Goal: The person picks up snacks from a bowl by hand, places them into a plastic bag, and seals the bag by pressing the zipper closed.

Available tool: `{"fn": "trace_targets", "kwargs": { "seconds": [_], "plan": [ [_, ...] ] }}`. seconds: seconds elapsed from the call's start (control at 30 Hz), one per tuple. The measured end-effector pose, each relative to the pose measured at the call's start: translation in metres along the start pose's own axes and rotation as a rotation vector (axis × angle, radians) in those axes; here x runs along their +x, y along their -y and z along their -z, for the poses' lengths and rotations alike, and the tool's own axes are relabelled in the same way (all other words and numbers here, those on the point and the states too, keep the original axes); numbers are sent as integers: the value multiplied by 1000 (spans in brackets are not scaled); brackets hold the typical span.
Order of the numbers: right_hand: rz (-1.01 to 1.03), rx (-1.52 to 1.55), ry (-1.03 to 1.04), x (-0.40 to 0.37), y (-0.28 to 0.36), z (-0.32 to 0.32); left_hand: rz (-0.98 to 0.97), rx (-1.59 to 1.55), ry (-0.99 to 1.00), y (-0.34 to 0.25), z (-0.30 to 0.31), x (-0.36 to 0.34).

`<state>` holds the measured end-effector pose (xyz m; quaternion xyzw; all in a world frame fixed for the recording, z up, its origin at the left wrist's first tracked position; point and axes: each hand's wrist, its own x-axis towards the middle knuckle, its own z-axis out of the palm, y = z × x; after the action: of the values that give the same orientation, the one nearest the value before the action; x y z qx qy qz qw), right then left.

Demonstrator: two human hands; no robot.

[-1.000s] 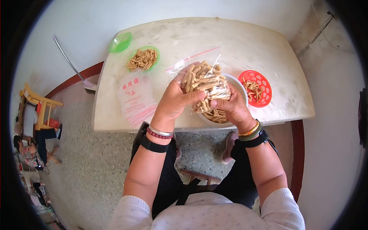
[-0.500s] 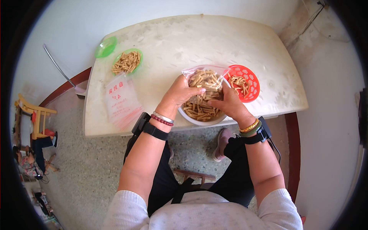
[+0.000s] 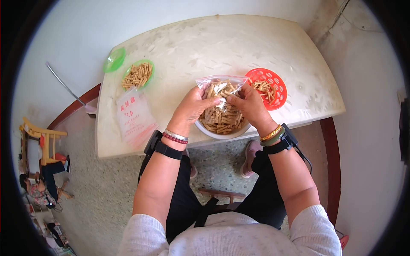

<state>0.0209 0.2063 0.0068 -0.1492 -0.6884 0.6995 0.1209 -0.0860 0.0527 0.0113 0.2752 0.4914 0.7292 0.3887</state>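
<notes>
Both hands hold a clear zip-lock bag (image 3: 223,88) filled with short tan snack sticks, above a white bowl (image 3: 222,135). My left hand (image 3: 193,106) grips the bag's left side, thumb pressed across its front. On the right side, my right hand (image 3: 253,107) pinches it, the thumb close to the other thumb. More of the same snack sticks (image 3: 224,121) fill the bowl below. Just right of the bag stands a red perforated basket (image 3: 279,91) with some sticks in it. The fingers behind the bag are hidden.
Flat plastic bags with red print (image 3: 132,113) lie on the left of the table (image 3: 183,47). Behind them are a green plate of sticks (image 3: 150,76) and a green dish (image 3: 114,59). A wooden chair (image 3: 51,134) and a partly seen person are at far left.
My right hand has moved up along the bag's right side, its thumb now near the left thumb. The whole view has shifted slightly.
</notes>
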Motion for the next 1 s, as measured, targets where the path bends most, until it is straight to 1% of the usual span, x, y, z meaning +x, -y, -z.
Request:
{"fn": "trace_targets", "kwargs": {
  "seconds": [0.13,0.2,0.23,0.3,0.37,0.43,0.5,0.53,0.6,0.67,0.73,0.77,0.83,0.9,0.93,1.0],
  "plan": [
    [4,-40,10,-1,4,-1,-39,6,-47,3,16,3],
    [47,135,29,1,7,-1,-20,62,-101,2,17,3],
    [10,192,42,0,11,0,-23,60,-105,1,16,2],
    [29,152,55,6,5,2,-47,111,-119,2,14,2],
    [50,114,62,8,1,4,-61,68,-151,9,18,5],
    [43,-13,-8,5,7,-1,-74,27,-186,1,10,3],
    [35,21,-3,5,9,-1,-141,-46,-82,-4,-3,-3],
    [27,52,-1,5,10,0,-139,-46,-82,-4,-1,-3],
    [38,104,21,4,12,1,-65,154,-98,-3,5,-4],
    [50,156,48,4,17,2,-59,164,-91,4,18,-1],
    [54,327,46,3,23,3,-53,173,-83,0,17,-2],
    [53,327,46,4,22,4,-42,149,-49,-2,17,-3],
    [88,222,129,7,19,7,-30,126,-14,-4,15,-3],
    [57,184,114,7,21,8,-54,52,-149,-2,17,-2],
    [30,145,103,6,22,8,-51,53,-149,-2,18,-2],
    [-3,182,75,6,26,7,-91,61,-183,-5,20,-1]
  ]
}}
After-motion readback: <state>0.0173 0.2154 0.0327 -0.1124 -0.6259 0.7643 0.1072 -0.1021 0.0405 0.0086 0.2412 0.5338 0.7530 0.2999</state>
